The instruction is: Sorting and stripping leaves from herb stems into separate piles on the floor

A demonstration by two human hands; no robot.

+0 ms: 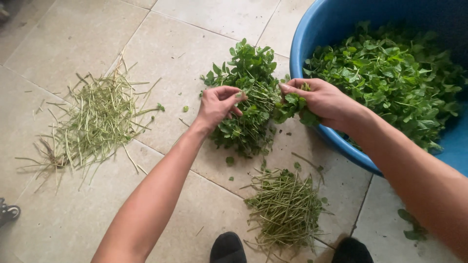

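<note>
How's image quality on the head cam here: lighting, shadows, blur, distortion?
Head view: soft, even daylight with no glare on the floor tiles; only faint shadows under the left hand and right hand; both hands and the leafy bunch are sharp with no motion blur; the blue tub darkens toward the top right corner; the wide lens stretches the forearms at the frame edges.

A deep green is shown by the leafy bunch (248, 97) and by the picked leaves (390, 73). The tub (312, 39) is coloured bright blue. Pale yellow-green is seen in the stalks (92, 122). The floor tiles (195, 24) are beige.
</note>
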